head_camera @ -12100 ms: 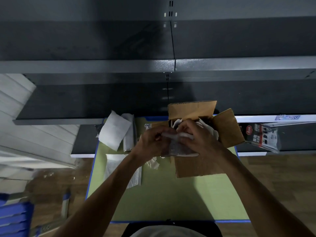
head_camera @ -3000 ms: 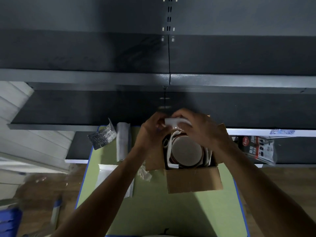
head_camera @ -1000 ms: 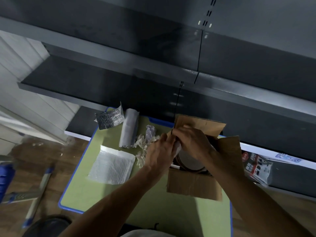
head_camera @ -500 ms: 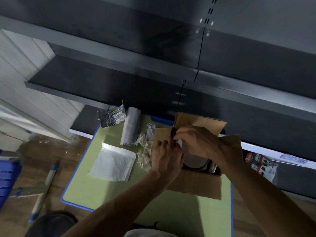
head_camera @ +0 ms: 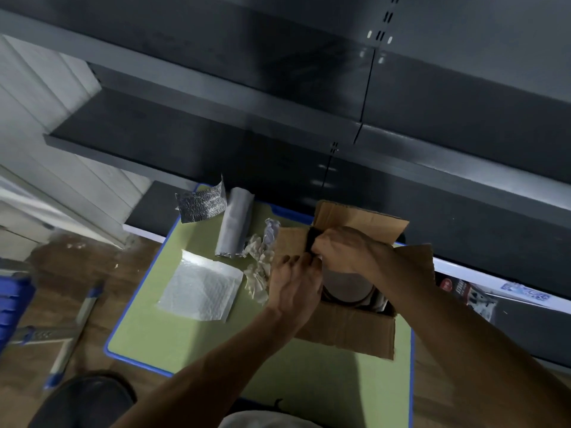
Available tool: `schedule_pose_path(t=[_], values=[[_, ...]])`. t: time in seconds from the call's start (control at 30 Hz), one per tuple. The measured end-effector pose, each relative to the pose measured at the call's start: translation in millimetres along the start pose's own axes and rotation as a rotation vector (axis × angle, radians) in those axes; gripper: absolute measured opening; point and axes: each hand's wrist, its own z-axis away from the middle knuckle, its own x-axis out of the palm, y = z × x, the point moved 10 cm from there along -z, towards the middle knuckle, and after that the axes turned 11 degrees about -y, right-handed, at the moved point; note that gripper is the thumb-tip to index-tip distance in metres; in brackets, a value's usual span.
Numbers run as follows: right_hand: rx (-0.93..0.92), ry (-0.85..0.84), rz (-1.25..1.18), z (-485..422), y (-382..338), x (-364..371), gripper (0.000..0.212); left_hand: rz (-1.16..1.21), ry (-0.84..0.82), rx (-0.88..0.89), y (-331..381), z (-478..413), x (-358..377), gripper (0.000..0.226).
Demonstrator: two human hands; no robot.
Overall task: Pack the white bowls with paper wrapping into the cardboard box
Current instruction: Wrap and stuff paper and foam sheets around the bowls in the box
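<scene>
Fingertips of the right hand (head_camera: 343, 250) pinch a white scrap at the cardboard box (head_camera: 349, 332) mouth while the left hand (head_camera: 293, 287), fingers loosely curled, steadies beside it; bowls (head_camera: 346, 287) already sit inside, bubble-wrap sheet (head_camera: 200, 291) left of the box unused, so packing looks nearly finished.

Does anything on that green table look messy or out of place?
Slightly. Crumpled paper lies loose on the green table beside the cardboard box, and a torn silvery sheet curls up at the far corner. Nothing looks spilled or broken.
</scene>
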Motion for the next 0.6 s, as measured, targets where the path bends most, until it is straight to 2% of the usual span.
schedule_pose_path(t=[0.1, 0.2, 0.33, 0.6], values=[[0.010, -0.051, -0.030, 0.1, 0.9, -0.2, 0.016, 0.039, 0.014, -0.010, -2.9, 1.9, 0.7, 0.015], [0.008, -0.029, -0.034, 3.0, 1.5, -1.0, 0.019, 0.057, 0.025, -0.015, -4.2, 1.5, -1.1, 0.027], [0.012, 0.001, 0.021, 4.3, -4.4, -0.9, 0.018, 0.062, 0.002, -0.006, -3.0, 1.1, -1.2, 0.012], [0.056, -0.006, 0.044, 6.2, -9.7, -3.5, 0.017, 0.066, -0.039, -0.001, -4.0, -0.1, 3.1, 0.010]])
